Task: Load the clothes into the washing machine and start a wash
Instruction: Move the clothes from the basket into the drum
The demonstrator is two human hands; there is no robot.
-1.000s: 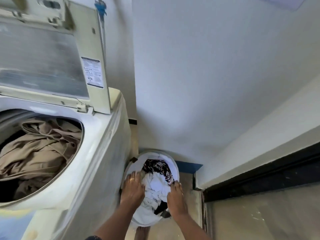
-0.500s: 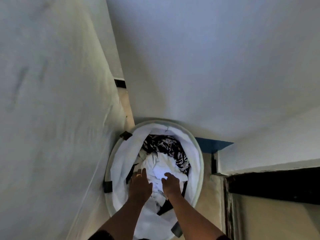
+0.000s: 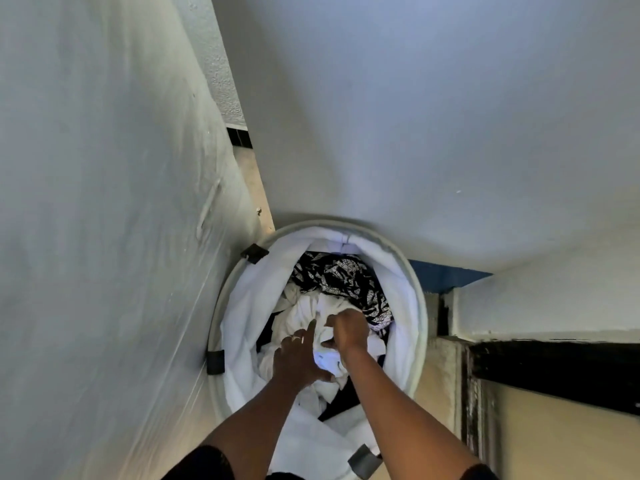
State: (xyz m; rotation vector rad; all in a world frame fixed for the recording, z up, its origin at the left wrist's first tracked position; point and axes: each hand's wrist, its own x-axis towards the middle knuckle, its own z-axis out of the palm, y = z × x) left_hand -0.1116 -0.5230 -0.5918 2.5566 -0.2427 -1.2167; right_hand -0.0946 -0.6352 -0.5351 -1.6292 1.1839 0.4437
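White clothes [image 3: 304, 315] in basket [image 3: 414, 306], right hand [image 3: 348, 329] fingers clamped on them, left hand [image 3: 299, 355] fingers apart.

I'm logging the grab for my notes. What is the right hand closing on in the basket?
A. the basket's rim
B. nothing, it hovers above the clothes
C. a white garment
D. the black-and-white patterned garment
C: the right hand is curled into bunched white garment at the middle of the basket; the patterned garment lies beyond it.

Both hands reach down into the round laundry basket [image 3: 414, 306] beside the washing machine [image 3: 104, 237]. The right hand [image 3: 349, 329] clenches the white clothes [image 3: 301, 315]; the left hand [image 3: 299, 358] rests spread on them. A black-and-white patterned garment [image 3: 343, 278] lies behind.
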